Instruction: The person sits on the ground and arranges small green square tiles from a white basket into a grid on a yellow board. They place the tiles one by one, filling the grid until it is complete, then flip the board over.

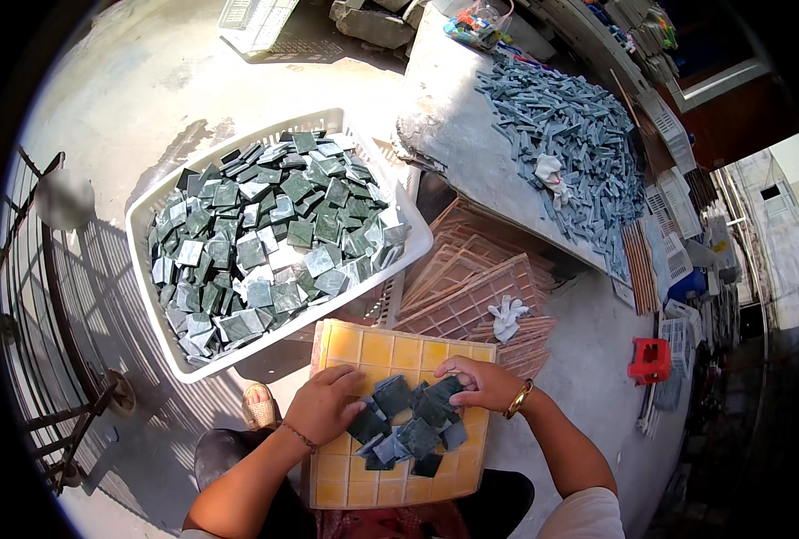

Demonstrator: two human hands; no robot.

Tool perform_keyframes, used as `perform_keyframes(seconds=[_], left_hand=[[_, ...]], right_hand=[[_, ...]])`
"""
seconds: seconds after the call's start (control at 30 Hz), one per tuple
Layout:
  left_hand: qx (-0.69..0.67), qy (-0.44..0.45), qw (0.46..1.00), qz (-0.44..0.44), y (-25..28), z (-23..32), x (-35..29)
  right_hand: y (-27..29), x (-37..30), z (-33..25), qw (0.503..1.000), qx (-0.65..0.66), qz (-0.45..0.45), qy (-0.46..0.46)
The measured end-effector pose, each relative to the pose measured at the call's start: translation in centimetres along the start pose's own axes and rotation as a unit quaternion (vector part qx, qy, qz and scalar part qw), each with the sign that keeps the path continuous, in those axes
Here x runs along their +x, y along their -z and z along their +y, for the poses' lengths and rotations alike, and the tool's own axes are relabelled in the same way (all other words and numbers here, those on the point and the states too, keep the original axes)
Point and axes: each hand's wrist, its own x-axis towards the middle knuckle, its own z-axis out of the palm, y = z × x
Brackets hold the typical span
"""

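A yellow gridded tray with raised dividers rests across my lap. A loose heap of small square dark green stone tiles lies on its middle. My left hand is at the heap's left side, fingers stretched over the grid and thumb beside a tile's edge. At the upper right of the heap, my right hand pinches a tilted dark tile between thumb and fingers. Beyond the tray, to the left, a large white plastic crate holds many similar tiles, jumbled together.
Reddish-brown gridded trays are stacked ahead on the right, with a white glove on them. A pale table bears a pile of narrow grey stone strips. A red crate stands far right; a metal rack is at left.
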Motion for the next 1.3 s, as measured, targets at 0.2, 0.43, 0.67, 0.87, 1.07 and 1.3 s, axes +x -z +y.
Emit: perform_keyframes(seconds=[0.2,0.43,0.67,0.87,1.07,1.3], left_hand=[[0.095,-0.129,0.984,-0.081,-4.2,-0.1,-0.5],[0.141,-0.093,0.981,-0.100,-4.7,0.7,-4.4],[0.235,-0.031,0.964,0.118,-8.1,-0.3,-6.9],[0.275,0.023,0.955,0.106,-10.3,2.4,-10.0],[0.365,-0.133,0.919,0.061,-7.6,-1.1,-5.5],[0.378,-0.120,0.913,0.099,-8.1,1.9,-5.7]], right_hand=[[-8.9,-2.3,2.6,0.931,-0.130,0.305,0.152],[-18.6,-3.5,2.4,0.863,-0.212,0.442,0.122],[-20.7,-3.7,7.0,0.824,-0.064,0.562,0.022],[-22.8,-3.4,6.3,0.804,-0.227,0.546,0.062],[-21.8,-2.3,6.1,0.801,-0.257,0.533,0.092],[-20.4,-2.6,7.1,0.773,-0.219,0.576,0.150]])
